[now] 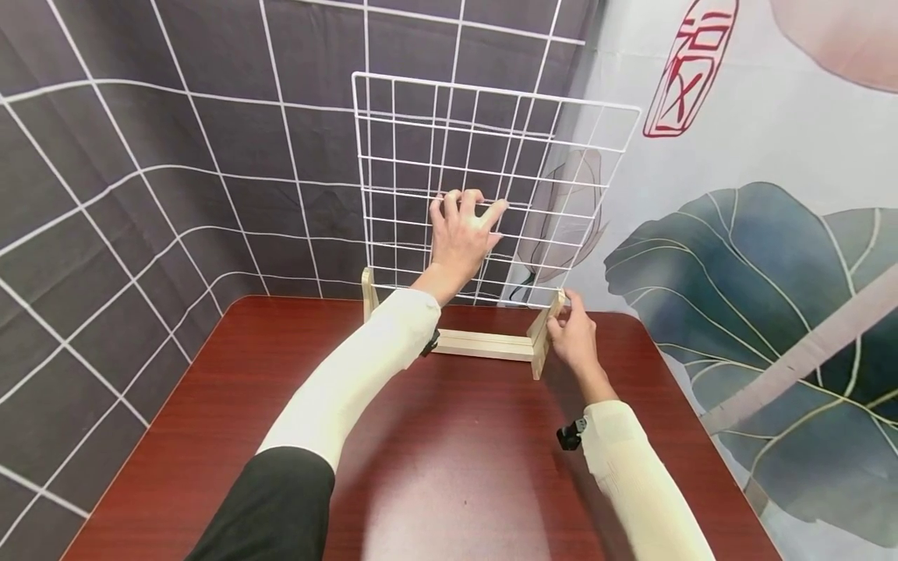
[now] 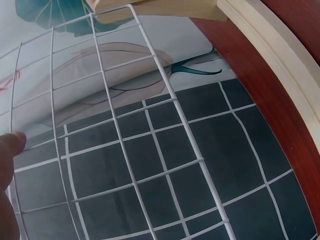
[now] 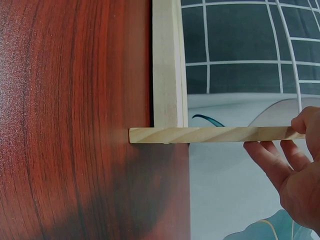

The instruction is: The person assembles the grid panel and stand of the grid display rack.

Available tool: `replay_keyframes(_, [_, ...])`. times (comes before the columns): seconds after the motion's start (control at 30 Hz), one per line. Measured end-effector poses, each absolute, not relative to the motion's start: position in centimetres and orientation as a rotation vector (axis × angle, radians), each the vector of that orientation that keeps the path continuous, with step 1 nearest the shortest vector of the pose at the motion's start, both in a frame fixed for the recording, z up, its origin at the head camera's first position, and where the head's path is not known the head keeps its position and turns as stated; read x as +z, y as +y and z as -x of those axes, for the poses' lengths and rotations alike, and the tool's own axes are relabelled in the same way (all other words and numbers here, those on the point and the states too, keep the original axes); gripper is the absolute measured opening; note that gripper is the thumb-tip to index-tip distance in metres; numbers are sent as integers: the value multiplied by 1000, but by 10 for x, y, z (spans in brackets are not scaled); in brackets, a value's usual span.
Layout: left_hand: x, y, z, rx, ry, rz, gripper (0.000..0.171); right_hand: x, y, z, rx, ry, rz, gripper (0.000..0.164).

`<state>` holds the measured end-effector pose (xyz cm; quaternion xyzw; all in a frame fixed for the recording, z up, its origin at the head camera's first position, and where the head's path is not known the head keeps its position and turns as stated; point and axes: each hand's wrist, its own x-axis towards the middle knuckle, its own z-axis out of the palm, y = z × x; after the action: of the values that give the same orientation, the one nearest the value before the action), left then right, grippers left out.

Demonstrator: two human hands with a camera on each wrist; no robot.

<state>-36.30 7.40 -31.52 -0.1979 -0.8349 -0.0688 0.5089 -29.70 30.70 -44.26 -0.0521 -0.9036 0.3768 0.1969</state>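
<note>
A white wire grid panel (image 1: 491, 90) stands tilted on a pale wooden stand at the table's back edge. My left hand (image 1: 459, 238) grips the panel's wires near its middle with bent fingers; in the left wrist view part of that hand (image 2: 7, 165) shows at the left edge. The stand has a crossbar (image 1: 484, 344), a left end piece (image 1: 369, 293) and a right end piece (image 3: 215, 134). Thumb and fingers of my right hand (image 1: 575, 335) pinch the upper part of the right end piece. The panel's lower edge runs close to the tops of both end pieces.
A reddish-brown wooden table (image 1: 449, 467) lies under the stand. Behind hangs a dark cloth (image 1: 238, 140) with white grid lines. To the right is a pale cloth (image 1: 631, 171) with leaf drawings and a red mark.
</note>
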Motion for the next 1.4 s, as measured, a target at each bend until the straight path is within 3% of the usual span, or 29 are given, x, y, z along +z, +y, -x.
replay_keyframes(0.9, [-335,74,368,-142,-2056,469,46,-437,302,298,929,-2400,118,61])
replay_keyframes(1.4, [-339,72,366,-167,-2055,486,47,-353,267,304,807,-1927,-21,63])
